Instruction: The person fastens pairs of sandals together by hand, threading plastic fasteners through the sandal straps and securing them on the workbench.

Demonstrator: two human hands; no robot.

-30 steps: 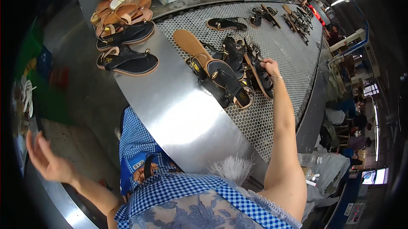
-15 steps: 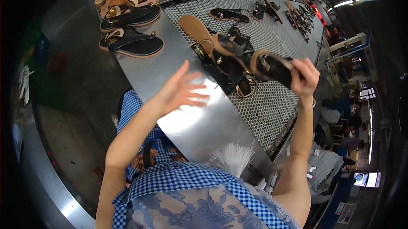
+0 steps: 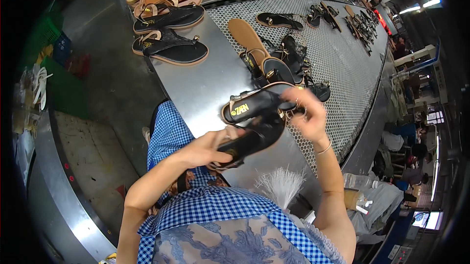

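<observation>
While my left hand [image 3: 208, 149] cups the lower black sandal [image 3: 254, 136] from beneath near its heel end, its grip closed on the sole, that sandal's long axis runs from lower left up to upper right. Just above it, touching, lies a second black sandal [image 3: 257, 105] with a tan rim, its length running nearly left to right, heel end to the left. My right hand [image 3: 308, 117] pinches the straps at the sandals' right ends, its grip narrow on them. Both sandals are held in the air above the near edge of the steel surface [image 3: 205, 85], where more sandals [image 3: 169, 48] lie farther off.
</observation>
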